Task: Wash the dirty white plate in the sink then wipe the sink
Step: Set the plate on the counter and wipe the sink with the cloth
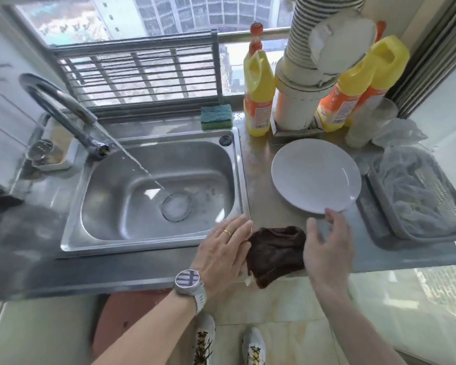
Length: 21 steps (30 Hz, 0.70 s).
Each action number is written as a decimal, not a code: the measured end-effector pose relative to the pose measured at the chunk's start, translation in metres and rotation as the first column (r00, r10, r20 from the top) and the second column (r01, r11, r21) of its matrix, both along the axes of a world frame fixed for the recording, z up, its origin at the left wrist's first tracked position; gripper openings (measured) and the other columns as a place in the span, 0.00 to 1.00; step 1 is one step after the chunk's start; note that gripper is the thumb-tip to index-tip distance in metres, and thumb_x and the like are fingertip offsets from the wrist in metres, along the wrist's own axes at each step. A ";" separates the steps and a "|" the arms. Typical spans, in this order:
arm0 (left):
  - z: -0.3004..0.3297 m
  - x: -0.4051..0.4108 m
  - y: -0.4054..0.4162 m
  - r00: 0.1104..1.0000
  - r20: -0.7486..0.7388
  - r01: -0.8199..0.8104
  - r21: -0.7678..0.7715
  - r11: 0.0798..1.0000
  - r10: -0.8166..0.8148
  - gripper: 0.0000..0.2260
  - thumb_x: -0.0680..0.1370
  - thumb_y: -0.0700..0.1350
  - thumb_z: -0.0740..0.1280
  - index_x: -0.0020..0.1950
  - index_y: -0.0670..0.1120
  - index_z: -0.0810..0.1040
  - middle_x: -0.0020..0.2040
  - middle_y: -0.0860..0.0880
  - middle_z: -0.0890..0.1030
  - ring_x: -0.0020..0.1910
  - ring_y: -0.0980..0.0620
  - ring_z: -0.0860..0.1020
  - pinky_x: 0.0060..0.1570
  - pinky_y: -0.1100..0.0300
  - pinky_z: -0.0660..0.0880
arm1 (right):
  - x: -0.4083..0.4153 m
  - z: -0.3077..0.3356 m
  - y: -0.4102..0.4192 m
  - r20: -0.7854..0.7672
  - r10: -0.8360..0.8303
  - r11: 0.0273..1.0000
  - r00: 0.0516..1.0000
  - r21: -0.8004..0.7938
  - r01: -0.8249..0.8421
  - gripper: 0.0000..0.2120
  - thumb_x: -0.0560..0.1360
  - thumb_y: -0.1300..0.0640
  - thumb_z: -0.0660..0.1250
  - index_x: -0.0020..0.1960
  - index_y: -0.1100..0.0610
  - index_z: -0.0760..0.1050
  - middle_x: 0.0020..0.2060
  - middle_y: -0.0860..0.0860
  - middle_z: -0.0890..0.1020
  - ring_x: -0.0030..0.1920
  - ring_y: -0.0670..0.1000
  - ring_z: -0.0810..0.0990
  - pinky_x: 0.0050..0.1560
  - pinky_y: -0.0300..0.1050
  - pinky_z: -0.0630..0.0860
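Plate (316,175) status?
— Head view: white plate sits on the counter (258,164) to the right of the sink (158,191), looks clean, nothing in the basin. Tap (63,111) running, stream hits the drain.

— Hands?
— Left hand (221,248) flat, fingers straight, at the sink's near-right corner, touching the brown cloth (277,251). Right hand (327,243) relaxed, fingers loose, just near the plate's near rim, beside the cloth. Neither grips anything, afaict.

— So wiping's next?
— Prob. Tip: bunch the cloth w/ one hand, get a firm hold before lifting so the hanging corner doesn't drag. Wipe rim first, then walls down toward the drain. Shut the tap or it'll re-wet everything.
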State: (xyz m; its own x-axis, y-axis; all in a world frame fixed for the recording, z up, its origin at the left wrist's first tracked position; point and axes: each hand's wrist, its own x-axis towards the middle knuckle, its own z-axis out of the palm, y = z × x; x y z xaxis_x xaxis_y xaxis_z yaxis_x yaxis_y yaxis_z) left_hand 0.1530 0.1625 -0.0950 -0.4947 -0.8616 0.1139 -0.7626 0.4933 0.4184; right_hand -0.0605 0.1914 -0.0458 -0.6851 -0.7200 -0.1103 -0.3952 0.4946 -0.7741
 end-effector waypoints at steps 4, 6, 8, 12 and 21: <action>-0.001 0.053 -0.006 0.973 0.058 -0.221 -0.058 0.974 0.224 0.18 0.84 0.48 0.59 0.73 0.45 0.75 0.73 0.45 0.77 0.72 0.46 0.74 0.74 0.46 0.70 | 0.071 -0.041 0.018 -0.361 0.444 0.877 0.820 0.363 -0.315 0.35 0.74 0.29 0.60 0.75 0.46 0.66 0.75 0.59 0.66 0.77 0.64 0.58 0.76 0.63 0.52; -0.004 0.088 -0.008 0.949 0.081 -0.301 -0.067 0.951 0.306 0.18 0.84 0.48 0.59 0.71 0.45 0.76 0.71 0.44 0.78 0.70 0.44 0.76 0.71 0.44 0.72 | 0.083 -0.054 0.024 -0.443 0.452 0.881 0.774 0.360 -0.308 0.32 0.74 0.34 0.64 0.73 0.50 0.71 0.74 0.62 0.68 0.77 0.67 0.58 0.77 0.66 0.50; -0.008 0.127 -0.009 0.913 0.094 -0.392 -0.073 0.917 0.398 0.19 0.83 0.49 0.58 0.70 0.45 0.78 0.70 0.44 0.79 0.68 0.42 0.77 0.70 0.43 0.73 | 0.083 -0.062 0.033 -0.469 0.388 0.921 0.794 0.183 -0.343 0.20 0.78 0.47 0.64 0.64 0.57 0.78 0.70 0.62 0.73 0.75 0.65 0.64 0.76 0.67 0.55; -0.016 0.202 -0.004 0.852 0.108 -0.502 -0.113 0.858 0.513 0.19 0.82 0.48 0.58 0.67 0.43 0.80 0.69 0.42 0.80 0.67 0.40 0.78 0.71 0.42 0.71 | 0.088 -0.047 0.027 -0.328 0.256 0.912 0.909 -0.230 -0.340 0.12 0.80 0.63 0.56 0.51 0.65 0.78 0.60 0.56 0.78 0.66 0.62 0.75 0.69 0.62 0.69; -0.013 0.312 0.004 0.817 0.070 -0.565 -0.102 0.819 0.572 0.18 0.83 0.48 0.58 0.68 0.42 0.79 0.72 0.40 0.76 0.73 0.38 0.72 0.74 0.42 0.66 | 0.153 -0.071 0.025 -0.408 0.405 0.914 0.818 0.189 -0.359 0.36 0.78 0.45 0.57 0.82 0.58 0.52 0.82 0.57 0.49 0.82 0.58 0.43 0.79 0.65 0.50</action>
State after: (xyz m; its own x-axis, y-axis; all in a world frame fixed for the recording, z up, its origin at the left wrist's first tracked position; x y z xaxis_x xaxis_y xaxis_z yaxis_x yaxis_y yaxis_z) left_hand 0.4646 0.1668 -0.1080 0.0693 -0.9837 0.1661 -0.9501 -0.0143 0.3117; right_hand 0.0922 0.2160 -0.1165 -0.3519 -0.9350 0.0450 -0.8487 0.2984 -0.4366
